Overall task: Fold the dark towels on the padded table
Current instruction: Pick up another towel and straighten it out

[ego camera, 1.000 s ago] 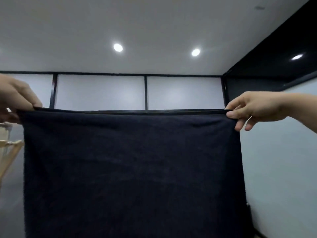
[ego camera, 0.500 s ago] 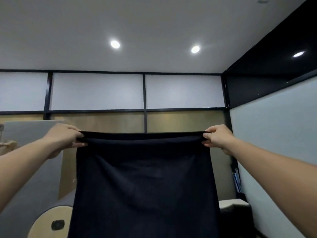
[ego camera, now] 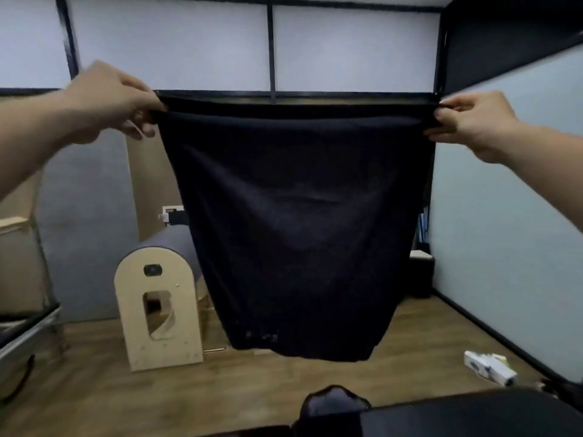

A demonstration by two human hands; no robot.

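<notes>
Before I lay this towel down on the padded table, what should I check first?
1. Left hand pinches one top corner of the towel: ok.
2. Right hand pinches the other top corner: ok.
3. Top edge taut between the hands: ok.
4. Bottom edge above the floor: ok.
5. Bottom edge straight: not ok, it bows and slants.
6. Padded table free: cannot tell; only a strip shows, a dark bundle at its end.
</notes>
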